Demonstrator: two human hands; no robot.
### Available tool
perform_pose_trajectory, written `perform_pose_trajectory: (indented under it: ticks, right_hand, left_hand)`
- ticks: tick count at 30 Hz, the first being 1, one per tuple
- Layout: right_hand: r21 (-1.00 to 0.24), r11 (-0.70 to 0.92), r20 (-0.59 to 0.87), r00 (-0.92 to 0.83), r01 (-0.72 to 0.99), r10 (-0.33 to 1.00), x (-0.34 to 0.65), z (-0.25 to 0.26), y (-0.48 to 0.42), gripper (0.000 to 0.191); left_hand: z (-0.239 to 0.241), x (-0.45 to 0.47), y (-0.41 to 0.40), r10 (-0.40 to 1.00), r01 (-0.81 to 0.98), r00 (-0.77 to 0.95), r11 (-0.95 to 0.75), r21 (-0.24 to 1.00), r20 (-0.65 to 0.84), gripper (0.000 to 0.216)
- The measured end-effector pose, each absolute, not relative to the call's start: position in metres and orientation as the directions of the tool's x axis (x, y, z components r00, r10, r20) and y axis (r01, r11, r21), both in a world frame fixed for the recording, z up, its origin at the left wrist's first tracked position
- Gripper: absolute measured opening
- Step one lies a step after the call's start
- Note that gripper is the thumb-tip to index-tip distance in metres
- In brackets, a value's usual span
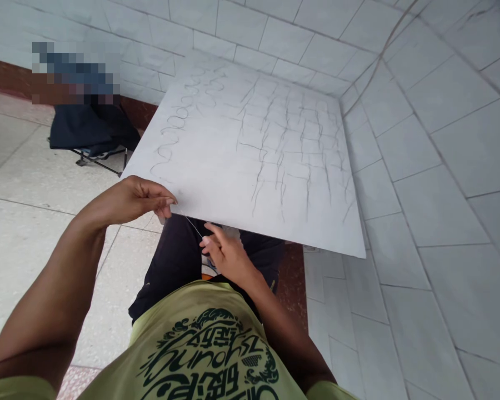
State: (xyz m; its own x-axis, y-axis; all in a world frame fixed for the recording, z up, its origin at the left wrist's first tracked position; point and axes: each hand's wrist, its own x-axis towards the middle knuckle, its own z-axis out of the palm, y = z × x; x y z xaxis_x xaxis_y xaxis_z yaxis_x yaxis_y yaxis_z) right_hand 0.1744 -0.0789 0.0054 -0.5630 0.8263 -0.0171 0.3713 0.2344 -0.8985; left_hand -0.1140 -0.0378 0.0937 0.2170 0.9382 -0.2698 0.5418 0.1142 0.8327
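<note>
Left hand (153, 201), left of centre, right hand (224, 248), below centre: both pinching thread (193, 224). Best kept lightly taut, clear of surface (216, 180).

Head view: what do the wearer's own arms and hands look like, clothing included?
The left hand and right hand are bare, with no gloves in view. I see no watch, wristband or cable on either forearm. The left sleeve and right sleeve are short and yellow-green, matching the T-shirt with its dark green print.
</note>
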Motion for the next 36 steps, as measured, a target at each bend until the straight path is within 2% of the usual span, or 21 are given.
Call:
perform_pose_trajectory:
  ticks: [2, 5, 9, 12, 14, 17, 20, 23, 24, 26, 28, 30, 32, 36]
  right_hand:
    - [-0.943, 0.152, -0.021, -0.508, 0.297, 0.861, 0.184, 0.005, -0.078, 0.040]
    - [-0.988, -0.021, -0.093, -0.481, 0.154, 0.872, 0.194, 0.006, -0.074, 0.045]
    - [-0.961, -0.272, -0.175, -0.643, -0.054, 0.745, 0.198, 0.011, -0.069, 0.045]
    - [-0.929, -0.361, -0.177, -0.757, -0.082, 0.629, 0.196, 0.015, -0.067, 0.042]
    - [-0.923, -0.375, -0.170, -0.780, -0.088, 0.602, 0.193, 0.014, -0.067, 0.042]
    - [-0.943, -0.327, -0.168, -0.770, -0.056, 0.615, 0.188, 0.009, -0.069, 0.041]
    - [-0.973, -0.224, -0.188, -0.748, 0.054, 0.637, 0.183, 0.003, -0.072, 0.035]
    - [-0.974, -0.022, -0.175, -0.679, 0.227, 0.713, 0.182, 0.003, -0.074, 0.029]
    - [-0.943, 0.086, -0.148, -0.638, 0.321, 0.756, 0.183, 0.005, -0.073, 0.028]
    - [-0.795, 0.288, -0.077, -0.560, 0.534, 0.825, 0.185, 0.010, -0.072, 0.028]
    - [-0.647, 0.382, -0.027, -0.521, 0.660, 0.853, 0.187, 0.016, -0.068, 0.028]
    - [-0.637, 0.390, -0.019, -0.519, 0.665, 0.854, 0.189, 0.023, -0.062, 0.025]
    - [-0.690, 0.359, -0.013, -0.506, 0.629, 0.862, 0.189, 0.029, -0.050, 0.022]
    - [-0.802, 0.233, -0.028, -0.425, 0.550, 0.905, 0.185, 0.036, -0.009, 0.016]
  left_hand:
    - [0.095, -0.114, -0.035, 0.942, 0.541, 0.214, 0.107, 0.834, -0.260, 0.036]
    - [0.096, -0.111, -0.030, 0.948, 0.538, 0.205, 0.100, 0.837, -0.245, 0.037]
    - [0.098, -0.105, -0.022, 0.955, 0.547, 0.193, 0.086, 0.832, -0.226, 0.036]
    - [0.097, -0.102, -0.017, 0.950, 0.562, 0.212, 0.073, 0.824, -0.229, 0.035]
    - [0.095, -0.102, -0.016, 0.943, 0.559, 0.235, 0.066, 0.827, -0.235, 0.035]
    - [0.093, -0.102, -0.014, 0.931, 0.540, 0.269, 0.066, 0.839, -0.246, 0.035]
    - [0.093, -0.099, -0.012, 0.923, 0.528, 0.290, 0.066, 0.847, -0.253, 0.035]
    - [0.093, -0.092, -0.006, 0.926, 0.512, 0.287, 0.067, 0.857, -0.244, 0.035]
    - [0.093, -0.089, -0.003, 0.932, 0.505, 0.276, 0.068, 0.861, -0.236, 0.034]
    - [0.091, -0.082, 0.005, 0.945, 0.490, 0.245, 0.071, 0.869, -0.216, 0.034]
    - [0.088, -0.076, 0.015, 0.959, 0.479, 0.211, 0.067, 0.875, -0.189, 0.034]
    - [0.084, -0.070, 0.026, 0.972, 0.471, 0.181, 0.045, 0.881, -0.147, 0.036]
    - [0.081, -0.066, 0.035, 0.991, 0.472, 0.111, 0.009, 0.881, -0.070, 0.040]
    - [0.079, -0.066, 0.036, 0.958, 0.581, -0.220, -0.023, 0.813, 0.185, 0.053]
